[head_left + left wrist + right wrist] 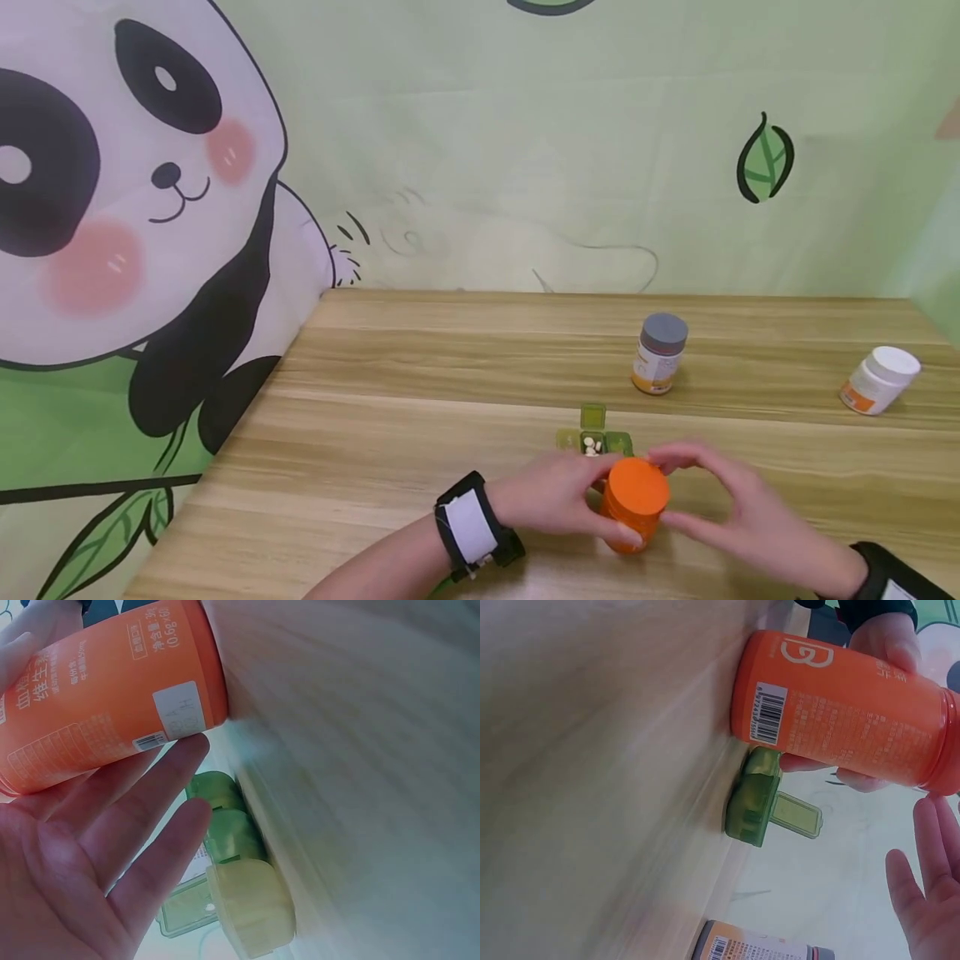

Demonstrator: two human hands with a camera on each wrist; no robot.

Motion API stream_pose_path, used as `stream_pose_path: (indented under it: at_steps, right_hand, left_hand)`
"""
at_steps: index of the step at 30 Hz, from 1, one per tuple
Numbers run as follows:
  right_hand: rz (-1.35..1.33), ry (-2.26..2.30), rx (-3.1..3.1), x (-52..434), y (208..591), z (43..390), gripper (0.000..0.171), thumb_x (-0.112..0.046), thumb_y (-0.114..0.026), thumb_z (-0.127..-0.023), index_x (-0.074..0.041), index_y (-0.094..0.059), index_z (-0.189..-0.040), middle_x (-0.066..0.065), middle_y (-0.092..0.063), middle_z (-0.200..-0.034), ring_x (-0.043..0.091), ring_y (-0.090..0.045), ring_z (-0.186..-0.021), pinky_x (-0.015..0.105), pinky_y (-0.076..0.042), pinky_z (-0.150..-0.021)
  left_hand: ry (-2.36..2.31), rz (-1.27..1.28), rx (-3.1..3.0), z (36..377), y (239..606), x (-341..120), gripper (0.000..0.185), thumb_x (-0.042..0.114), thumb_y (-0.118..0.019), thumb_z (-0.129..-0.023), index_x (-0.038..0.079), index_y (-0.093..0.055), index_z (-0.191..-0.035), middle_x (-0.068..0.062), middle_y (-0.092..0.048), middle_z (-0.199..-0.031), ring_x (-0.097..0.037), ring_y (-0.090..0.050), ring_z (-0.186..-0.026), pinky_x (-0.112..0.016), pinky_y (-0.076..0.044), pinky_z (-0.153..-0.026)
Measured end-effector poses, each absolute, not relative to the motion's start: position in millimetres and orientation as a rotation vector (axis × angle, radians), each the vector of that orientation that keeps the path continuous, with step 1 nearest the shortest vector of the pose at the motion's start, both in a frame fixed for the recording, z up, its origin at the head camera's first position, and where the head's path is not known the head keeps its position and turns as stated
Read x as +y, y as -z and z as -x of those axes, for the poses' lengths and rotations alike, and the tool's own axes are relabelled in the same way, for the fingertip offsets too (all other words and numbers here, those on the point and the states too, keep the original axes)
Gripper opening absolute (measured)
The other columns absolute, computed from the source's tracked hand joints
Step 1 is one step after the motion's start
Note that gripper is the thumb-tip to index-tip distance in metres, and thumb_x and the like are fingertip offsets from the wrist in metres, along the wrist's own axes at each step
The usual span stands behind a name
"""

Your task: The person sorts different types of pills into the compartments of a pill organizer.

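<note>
My left hand (551, 497) grips an orange supplement bottle (840, 712) round its body, thumb on the near side and fingers behind. The bottle stands almost upright with its orange cap (638, 487) on. My right hand (753, 525) is at the cap's right side, thumb and fingers spread apart in a C shape with fingertips right at its edge. Just beyond the left hand lies a green and yellow pill organizer (593, 416), partly hidden by that hand. Its lids stand open, and several pale pills (591, 447) are in one compartment.
A bottle with a grey lid (660, 354) stands farther back on the wooden table (450, 350). Another bottle, white with an orange label (879, 381), stands at the right. A cloth with a panda print (480, 167) hangs behind the table.
</note>
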State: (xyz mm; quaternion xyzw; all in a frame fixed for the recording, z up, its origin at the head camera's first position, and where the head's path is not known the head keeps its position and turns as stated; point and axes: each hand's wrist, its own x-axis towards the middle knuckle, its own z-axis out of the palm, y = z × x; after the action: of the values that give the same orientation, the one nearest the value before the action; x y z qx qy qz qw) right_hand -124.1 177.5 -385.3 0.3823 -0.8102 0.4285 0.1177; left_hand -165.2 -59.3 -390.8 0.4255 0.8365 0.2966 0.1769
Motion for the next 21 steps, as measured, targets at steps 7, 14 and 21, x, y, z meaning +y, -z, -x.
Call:
stream_pose_path:
  at_steps: [7,14,21]
  right_hand:
    - [-1.151,-1.196,-2.415,166.9,385.0,136.6,0.082,-0.021,-0.092,-0.064,-0.013,-0.049,-0.134,-0.004,-0.056,-0.125,0.012,-0.054,-0.108,0.020,-0.042,-0.089]
    - [-1.211,-1.272,-2.474,146.0,385.0,138.2,0.073,-0.025,-0.086,-0.076,-0.014,-0.047,-0.137,0.003,-0.052,-0.132,0.017,-0.053,-0.110,0.027,-0.045,-0.088]
    - [-1.212,-1.433,-2.487,140.0,385.7,129.8,0.063,-0.021,-0.079,-0.083,-0.018,-0.049,-0.138,0.000,-0.054,-0.132,0.014,-0.055,-0.110,0.022,-0.046,-0.088]
  left_hand:
    - [-0.825,-1.220,2.387,165.3,390.4,-60.1,0.052,0.045,-0.074,-0.085,0.022,-0.053,-0.126,0.018,-0.062,-0.105,0.006,-0.055,-0.087,-0.010,-0.041,-0.075]
    - [-0.808,-1.286,2.390,166.1,392.6,-62.2,0.047,0.041,-0.072,-0.087,0.018,-0.054,-0.125,0.016,-0.059,-0.098,0.001,-0.054,-0.081,-0.010,-0.041,-0.072]
    - [-0.749,-1.340,2.428,166.2,391.2,-62.0,0.039,0.039,-0.070,-0.089,0.013,-0.058,-0.116,0.012,-0.058,-0.091,0.001,-0.052,-0.077,-0.009,-0.039,-0.067]
